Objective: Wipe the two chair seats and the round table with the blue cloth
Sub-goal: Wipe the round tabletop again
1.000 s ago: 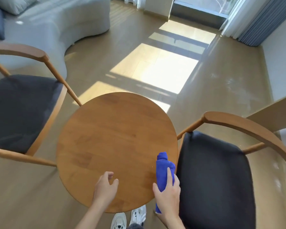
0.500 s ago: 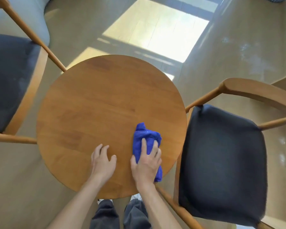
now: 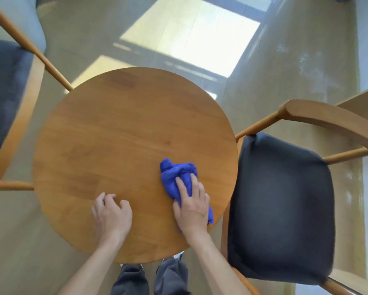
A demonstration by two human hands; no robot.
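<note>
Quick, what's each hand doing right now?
Left hand: holds nothing, fingers loosely curled on the round table.
Right hand: flat, pressing the blue cloth down.

No text, label, brand, number or sign can be read anywhere.

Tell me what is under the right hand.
The bunched blue cloth lies under the right hand, pressed onto the round table. The hand covers the cloth's middle, and the wood beneath is hidden.

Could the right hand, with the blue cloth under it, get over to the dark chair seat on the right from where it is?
Probably yes. The right hand presses the blue cloth near the table's right edge, and the dark seat lies just beside it with nothing between them.
</note>
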